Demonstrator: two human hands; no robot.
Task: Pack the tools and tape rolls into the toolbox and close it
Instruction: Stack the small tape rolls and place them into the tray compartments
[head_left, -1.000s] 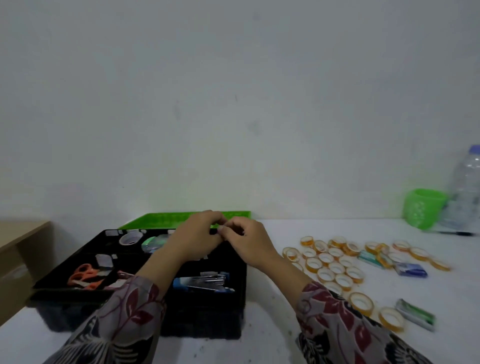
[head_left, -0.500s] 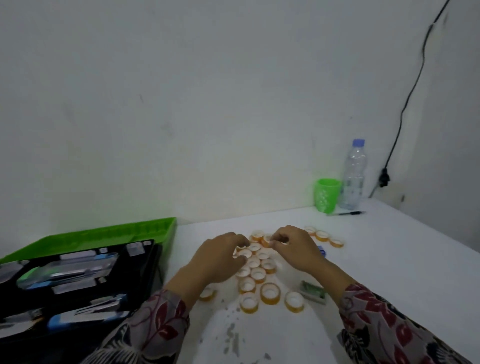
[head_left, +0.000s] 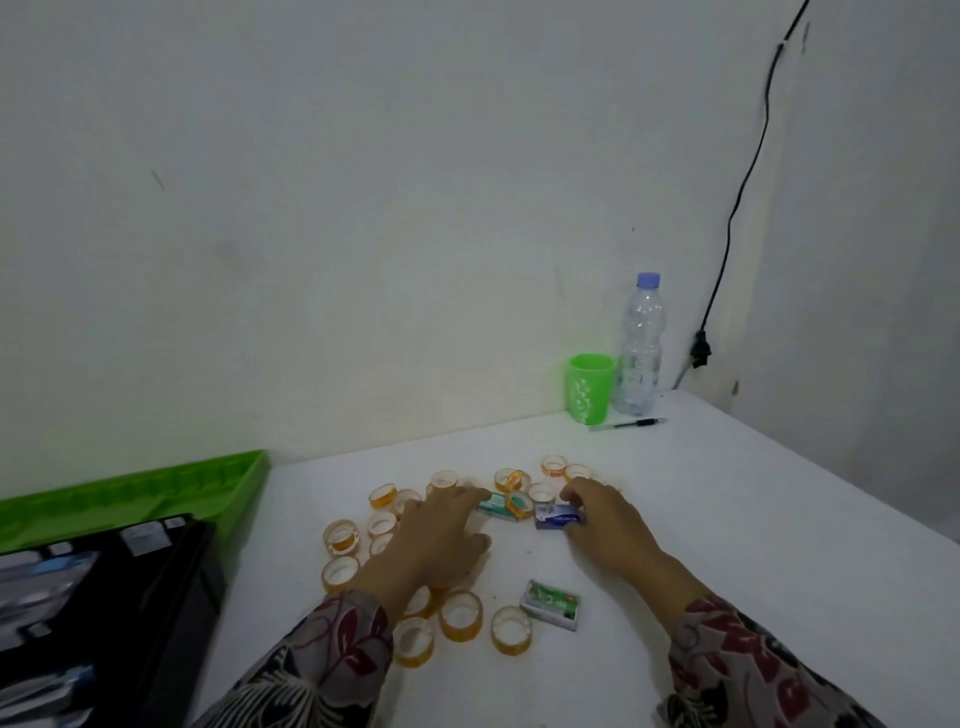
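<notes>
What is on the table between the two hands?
In the head view, between the left hand and right hand lie a teal box, a tape roll and a blue box.

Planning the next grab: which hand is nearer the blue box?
Right. The right hand touches the blue box; the left hand sits apart, to its left.

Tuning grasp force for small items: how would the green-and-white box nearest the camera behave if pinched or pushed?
The green-and-white box looks like thin printed card, so it is probably light and may dent under a hard pinch. It lies flat on the white table, so a push should slide it, not roll it. Tape rolls sit close beside it; a sideways push would likely knock them.
</notes>
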